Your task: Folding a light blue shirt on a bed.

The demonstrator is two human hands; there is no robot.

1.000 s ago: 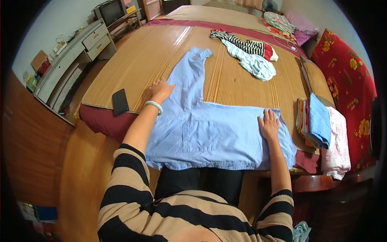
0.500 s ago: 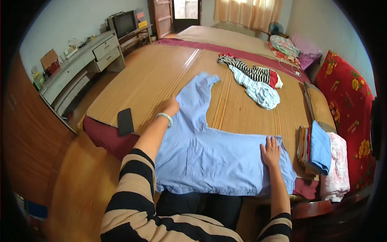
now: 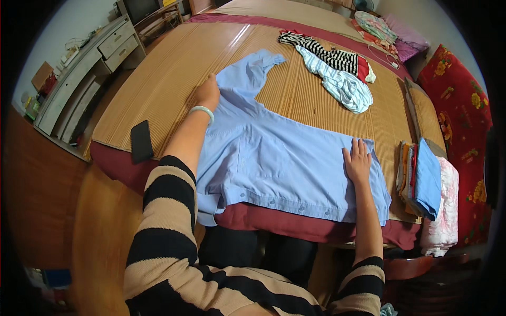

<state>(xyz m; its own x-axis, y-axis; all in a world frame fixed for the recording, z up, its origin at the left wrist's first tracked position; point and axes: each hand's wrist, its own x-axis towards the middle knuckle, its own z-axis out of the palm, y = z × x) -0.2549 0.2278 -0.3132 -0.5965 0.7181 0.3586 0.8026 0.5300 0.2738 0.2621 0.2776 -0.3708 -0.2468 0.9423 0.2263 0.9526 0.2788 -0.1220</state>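
Observation:
A light blue long-sleeved shirt [image 3: 295, 152] lies spread over the near edge of the bed, with a few wrinkles across its middle. One sleeve [image 3: 245, 73] stretches away over the mat. My left hand [image 3: 207, 94], a pale bangle at its wrist, is closed on the shirt's left edge near that sleeve; its fingertips are partly hidden. Flat on the shirt's right part rests my right hand [image 3: 359, 164], fingers extended. Along the near edge of the cloth runs a buttoned strip [image 3: 271, 203], and at its left a fold of cloth hangs down.
A black phone [image 3: 141, 141] lies on the mat's left edge. Striped clothes [image 3: 337, 68] lie crumpled farther back. At the right stands a stack of folded clothes [image 3: 424, 179] by a pinkish-white bundle [image 3: 443, 205]. A red floral headboard cover [image 3: 456, 137] rises behind a brown pillow [image 3: 421, 113].
The shirt's near edge has shifted away from me, baring the dark red bedding and showing the buttoned strip. My left hand keeps hold; my right stays flat. The view has tilted down.

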